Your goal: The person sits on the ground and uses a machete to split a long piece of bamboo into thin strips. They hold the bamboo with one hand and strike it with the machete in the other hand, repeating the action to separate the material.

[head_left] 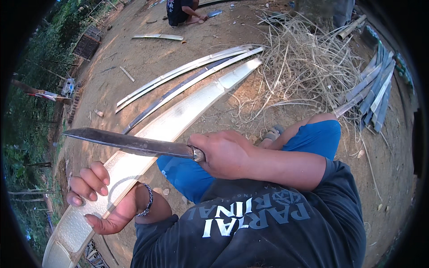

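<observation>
A long, pale split bamboo piece [174,119] runs slantwise in front of me, from the lower left up to the upper middle, its hollow inner face showing. My left hand [100,198] grips it near the lower end, fingers over the far edge and thumb on the near side. In my right hand [223,154] is a machete [129,144] with a dark, broad blade, held by its handle. The blade points left and crosses over the bamboo just beyond my left hand. Whether its edge touches the bamboo I cannot tell. Most of the handle is hidden in my fist.
More split bamboo lengths [192,82] lie on the dirt beyond. A tangled heap of thin shavings [308,58] sits at the upper right, beside a stack of dark bamboo slats [377,89]. Another person [183,11] crouches at the far top near a blue-looking blade [215,13].
</observation>
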`<state>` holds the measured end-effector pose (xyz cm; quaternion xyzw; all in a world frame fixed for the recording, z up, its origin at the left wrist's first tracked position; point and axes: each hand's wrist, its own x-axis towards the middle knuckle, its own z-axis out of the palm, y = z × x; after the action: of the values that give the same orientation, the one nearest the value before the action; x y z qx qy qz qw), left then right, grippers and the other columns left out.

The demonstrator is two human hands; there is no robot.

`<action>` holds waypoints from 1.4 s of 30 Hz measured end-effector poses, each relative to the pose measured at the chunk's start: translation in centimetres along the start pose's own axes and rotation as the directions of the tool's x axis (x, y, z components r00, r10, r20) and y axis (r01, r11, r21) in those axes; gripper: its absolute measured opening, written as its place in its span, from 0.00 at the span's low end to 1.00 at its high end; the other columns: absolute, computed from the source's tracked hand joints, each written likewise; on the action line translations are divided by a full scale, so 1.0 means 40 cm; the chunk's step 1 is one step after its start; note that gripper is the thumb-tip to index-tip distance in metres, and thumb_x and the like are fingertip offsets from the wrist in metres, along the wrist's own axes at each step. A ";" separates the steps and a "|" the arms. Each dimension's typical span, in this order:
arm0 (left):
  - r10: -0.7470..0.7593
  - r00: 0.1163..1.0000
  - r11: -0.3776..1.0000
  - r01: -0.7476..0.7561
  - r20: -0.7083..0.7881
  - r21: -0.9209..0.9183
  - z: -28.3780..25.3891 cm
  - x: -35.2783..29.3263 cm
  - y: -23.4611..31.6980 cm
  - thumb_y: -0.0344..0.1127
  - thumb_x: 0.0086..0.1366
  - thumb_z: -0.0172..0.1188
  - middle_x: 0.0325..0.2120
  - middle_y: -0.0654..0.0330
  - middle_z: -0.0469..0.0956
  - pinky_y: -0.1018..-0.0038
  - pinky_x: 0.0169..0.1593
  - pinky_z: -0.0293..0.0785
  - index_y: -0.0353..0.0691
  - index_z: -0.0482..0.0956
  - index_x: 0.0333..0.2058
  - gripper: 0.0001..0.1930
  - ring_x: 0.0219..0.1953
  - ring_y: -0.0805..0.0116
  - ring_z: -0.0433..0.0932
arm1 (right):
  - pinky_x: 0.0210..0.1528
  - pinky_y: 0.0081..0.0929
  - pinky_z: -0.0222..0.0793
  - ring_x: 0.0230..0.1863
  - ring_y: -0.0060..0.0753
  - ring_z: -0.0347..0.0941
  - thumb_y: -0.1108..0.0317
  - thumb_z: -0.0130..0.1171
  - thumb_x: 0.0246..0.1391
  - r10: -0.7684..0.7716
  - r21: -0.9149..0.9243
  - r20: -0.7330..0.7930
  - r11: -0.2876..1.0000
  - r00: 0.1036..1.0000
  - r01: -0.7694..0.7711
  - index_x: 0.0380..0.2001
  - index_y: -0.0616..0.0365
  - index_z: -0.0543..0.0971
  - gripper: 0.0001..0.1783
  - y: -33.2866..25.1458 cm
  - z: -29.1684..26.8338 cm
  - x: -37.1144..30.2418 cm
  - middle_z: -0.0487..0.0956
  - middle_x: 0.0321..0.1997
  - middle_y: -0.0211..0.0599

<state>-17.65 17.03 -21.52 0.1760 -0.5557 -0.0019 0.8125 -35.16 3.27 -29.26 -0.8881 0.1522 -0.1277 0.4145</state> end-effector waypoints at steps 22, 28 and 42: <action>0.043 0.986 0.985 -0.015 -0.160 0.169 0.013 -0.098 0.045 0.38 0.48 0.59 0.25 0.66 0.58 0.74 0.34 0.55 0.44 0.63 0.35 0.17 0.24 0.74 0.60 | 0.39 0.47 0.72 0.36 0.53 0.77 0.67 0.57 0.49 0.015 -0.173 0.063 0.985 0.998 -0.003 0.37 0.55 0.76 0.11 0.185 0.044 -0.015 0.79 0.31 0.49; 0.036 0.977 0.997 -0.021 -0.209 0.076 -0.011 -0.107 0.054 0.38 0.46 0.59 0.24 0.65 0.60 0.74 0.34 0.57 0.43 0.67 0.33 0.15 0.23 0.73 0.61 | 0.44 0.46 0.72 0.39 0.55 0.77 0.68 0.55 0.50 0.412 -0.126 -0.086 0.899 0.907 -0.420 0.37 0.59 0.76 0.10 0.397 0.008 0.023 0.80 0.34 0.54; -0.002 0.967 0.987 0.042 -0.254 0.153 -0.119 0.213 0.271 0.36 0.39 0.55 0.19 0.63 0.57 0.75 0.27 0.53 0.40 0.61 0.26 0.15 0.18 0.72 0.56 | 0.45 0.46 0.71 0.42 0.55 0.76 0.67 0.56 0.49 0.289 -0.100 0.015 0.953 0.957 -0.286 0.39 0.62 0.75 0.14 0.342 0.006 0.071 0.79 0.35 0.54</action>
<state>-12.20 26.84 -12.25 0.2447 -0.4441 0.0553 0.8601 -34.71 -6.00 -39.73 -0.8774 0.2796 -0.0456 0.3872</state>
